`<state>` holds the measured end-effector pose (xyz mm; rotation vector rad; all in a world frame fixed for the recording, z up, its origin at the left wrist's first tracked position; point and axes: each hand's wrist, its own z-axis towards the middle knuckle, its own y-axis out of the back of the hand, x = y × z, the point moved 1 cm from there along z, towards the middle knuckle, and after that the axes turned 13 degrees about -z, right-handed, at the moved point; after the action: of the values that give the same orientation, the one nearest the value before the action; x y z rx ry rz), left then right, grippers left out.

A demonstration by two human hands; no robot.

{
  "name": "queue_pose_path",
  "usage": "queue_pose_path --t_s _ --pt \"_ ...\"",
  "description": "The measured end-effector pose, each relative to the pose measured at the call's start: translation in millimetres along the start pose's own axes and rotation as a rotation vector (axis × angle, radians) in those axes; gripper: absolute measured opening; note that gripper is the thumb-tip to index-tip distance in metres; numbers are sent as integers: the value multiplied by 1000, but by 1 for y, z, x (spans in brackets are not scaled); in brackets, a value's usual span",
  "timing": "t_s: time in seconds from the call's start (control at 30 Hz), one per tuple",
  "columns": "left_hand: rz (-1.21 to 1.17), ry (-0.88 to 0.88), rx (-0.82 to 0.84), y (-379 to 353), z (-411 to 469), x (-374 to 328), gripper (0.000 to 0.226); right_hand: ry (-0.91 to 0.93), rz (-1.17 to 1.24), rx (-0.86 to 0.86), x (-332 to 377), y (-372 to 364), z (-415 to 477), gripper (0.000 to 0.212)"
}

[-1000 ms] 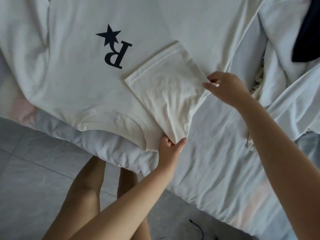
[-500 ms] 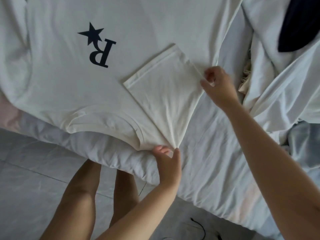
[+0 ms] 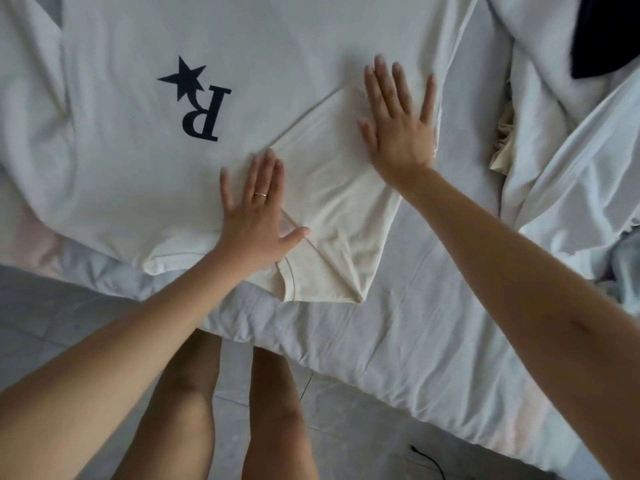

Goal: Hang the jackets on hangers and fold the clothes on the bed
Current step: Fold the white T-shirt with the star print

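A white T-shirt [image 3: 263, 57] with a dark star and letter R print lies spread flat on the bed, neck toward me. Its right sleeve [image 3: 343, 209] is folded inward over the body of the shirt. My left hand [image 3: 256, 216] presses flat on the shirt near the collar, fingers straight, thumb on the sleeve's fold. My right hand [image 3: 398, 123] lies flat with spread fingers on the sleeve's far end and the shirt's side edge.
The bed's pale sheet [image 3: 433, 306] runs to its front edge above the tiled floor [image 3: 41, 306]. A heap of pale clothes [image 3: 568, 174] lies at the right, with a dark garment [image 3: 606, 32] on top at the far corner. My legs stand against the bed.
Both hands have let go of the sleeve's corners. They have moved up onto the cloth and now lie flat on it.
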<state>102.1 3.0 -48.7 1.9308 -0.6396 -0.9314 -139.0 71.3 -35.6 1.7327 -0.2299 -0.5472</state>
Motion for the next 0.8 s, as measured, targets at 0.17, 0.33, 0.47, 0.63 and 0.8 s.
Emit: queue_pose_path --t_s 0.17,0.33,0.47,0.63,0.8 --pt "106 -371 -92 17 45 -22 64 217 10 -90 43 -3 -66 58" --pt "228 -380 -77 22 94 25 66 -56 26 69 -30 -42 -54 66" --pt "172 -407 -105 24 93 14 64 -328 128 38 -8 -29 -59 67" --pt "279 -686 17 31 129 -23 58 -116 120 -49 52 -14 -53 60" --pt "172 -468 -7 38 158 -19 60 -359 119 138 4 -31 -47 75"
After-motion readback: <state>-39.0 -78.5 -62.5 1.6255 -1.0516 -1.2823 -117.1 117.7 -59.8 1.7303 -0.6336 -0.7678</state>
